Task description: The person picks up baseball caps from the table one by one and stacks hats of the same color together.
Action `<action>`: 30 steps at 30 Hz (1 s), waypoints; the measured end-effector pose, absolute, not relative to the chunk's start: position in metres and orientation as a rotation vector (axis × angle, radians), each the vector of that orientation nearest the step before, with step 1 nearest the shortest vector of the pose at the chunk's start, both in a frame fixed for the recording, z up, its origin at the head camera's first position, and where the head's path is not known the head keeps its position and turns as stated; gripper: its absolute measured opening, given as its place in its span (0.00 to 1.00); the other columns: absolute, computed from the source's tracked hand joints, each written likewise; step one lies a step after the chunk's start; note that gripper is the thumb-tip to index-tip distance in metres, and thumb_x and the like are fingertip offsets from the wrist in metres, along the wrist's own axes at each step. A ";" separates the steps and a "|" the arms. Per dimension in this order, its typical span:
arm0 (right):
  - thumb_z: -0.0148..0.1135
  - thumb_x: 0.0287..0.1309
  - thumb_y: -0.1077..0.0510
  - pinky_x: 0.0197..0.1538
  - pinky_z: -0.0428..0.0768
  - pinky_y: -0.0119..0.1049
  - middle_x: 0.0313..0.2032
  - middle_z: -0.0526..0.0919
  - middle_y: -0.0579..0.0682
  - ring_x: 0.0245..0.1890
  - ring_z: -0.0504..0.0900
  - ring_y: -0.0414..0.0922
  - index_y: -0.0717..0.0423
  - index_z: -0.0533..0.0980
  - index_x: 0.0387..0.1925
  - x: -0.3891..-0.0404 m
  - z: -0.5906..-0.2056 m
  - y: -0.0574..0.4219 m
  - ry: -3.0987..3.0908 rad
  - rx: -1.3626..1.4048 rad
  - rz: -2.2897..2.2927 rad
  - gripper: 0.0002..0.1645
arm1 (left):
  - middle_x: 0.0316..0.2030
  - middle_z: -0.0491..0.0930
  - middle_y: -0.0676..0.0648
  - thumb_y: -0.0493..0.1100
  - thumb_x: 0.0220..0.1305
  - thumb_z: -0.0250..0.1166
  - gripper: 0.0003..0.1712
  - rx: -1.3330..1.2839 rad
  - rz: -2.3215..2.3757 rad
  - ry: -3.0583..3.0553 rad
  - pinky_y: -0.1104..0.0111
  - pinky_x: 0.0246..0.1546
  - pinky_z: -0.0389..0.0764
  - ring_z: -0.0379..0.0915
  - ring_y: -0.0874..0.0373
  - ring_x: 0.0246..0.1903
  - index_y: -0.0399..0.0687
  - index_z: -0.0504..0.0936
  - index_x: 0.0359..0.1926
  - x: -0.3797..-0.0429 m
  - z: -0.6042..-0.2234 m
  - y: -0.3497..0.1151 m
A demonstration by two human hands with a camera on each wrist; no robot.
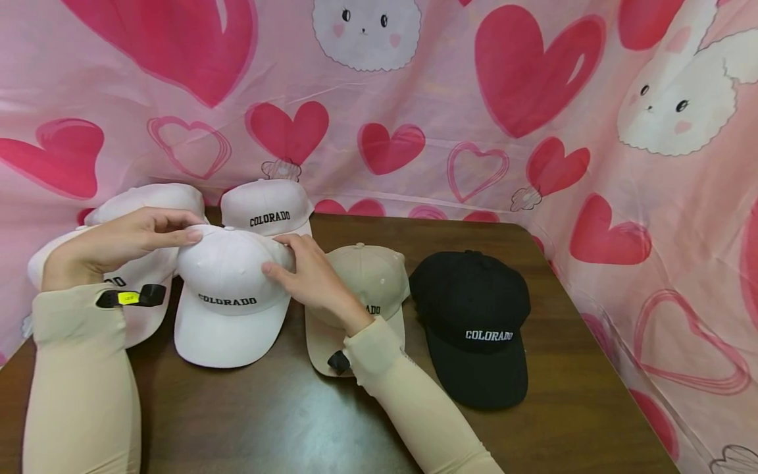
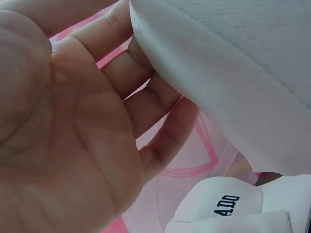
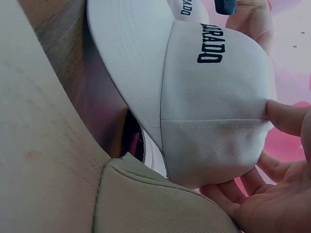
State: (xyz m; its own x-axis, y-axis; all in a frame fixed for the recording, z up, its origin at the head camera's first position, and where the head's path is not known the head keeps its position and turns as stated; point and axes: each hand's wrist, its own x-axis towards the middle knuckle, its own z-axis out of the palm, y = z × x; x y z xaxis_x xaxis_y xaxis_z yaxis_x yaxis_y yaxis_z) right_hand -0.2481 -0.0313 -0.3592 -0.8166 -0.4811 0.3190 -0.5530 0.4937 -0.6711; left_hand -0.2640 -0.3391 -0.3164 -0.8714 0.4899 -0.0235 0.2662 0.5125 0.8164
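Both hands hold a white baseball cap (image 1: 225,270) with dark COLORADO lettering, its brim toward me. My left hand (image 1: 139,234) grips the upper left of the crown, thumb in front. In the left wrist view, the fingers (image 2: 160,97) of that hand run behind the fabric. On the other side, my right hand (image 1: 314,273) holds the crown's right side. The right wrist view shows its thumb (image 3: 286,116) against the crown and its other fingers curved under the side. A beige cap (image 1: 361,270), partly hidden by the right forearm, sits beside that hand.
A black cap (image 1: 474,296) lies to the right on the brown wooden table (image 1: 237,421). Another white cap (image 1: 266,204) stands behind the held one. More white caps (image 1: 148,197) sit at left, partly covered by the left hand. A pink heart-patterned cloth (image 1: 438,79) hangs behind.
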 end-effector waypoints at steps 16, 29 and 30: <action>0.63 0.60 0.47 0.49 0.70 0.29 0.48 0.72 0.45 0.48 0.67 0.36 0.50 0.70 0.58 -0.253 -0.359 -0.025 -2.654 0.856 1.267 0.27 | 0.49 0.77 0.48 0.46 0.68 0.60 0.14 0.603 1.171 2.531 0.71 0.47 0.73 0.70 0.53 0.50 0.53 0.76 0.54 -0.270 -0.323 -0.333; 0.61 0.61 0.51 0.51 0.69 0.29 0.52 0.71 0.47 0.51 0.67 0.37 0.49 0.68 0.61 -0.253 -0.360 -0.034 -2.683 0.828 1.218 0.27 | 0.43 0.76 0.40 0.41 0.70 0.58 0.11 0.664 1.236 2.432 0.66 0.42 0.75 0.72 0.51 0.43 0.44 0.74 0.50 -0.271 -0.328 -0.337; 0.61 0.61 0.51 0.51 0.69 0.29 0.52 0.71 0.47 0.51 0.68 0.37 0.49 0.69 0.61 -0.253 -0.360 -0.034 -2.684 0.828 1.211 0.26 | 0.42 0.76 0.40 0.42 0.70 0.57 0.11 0.664 1.232 2.422 0.65 0.41 0.75 0.72 0.50 0.42 0.44 0.74 0.50 -0.271 -0.328 -0.337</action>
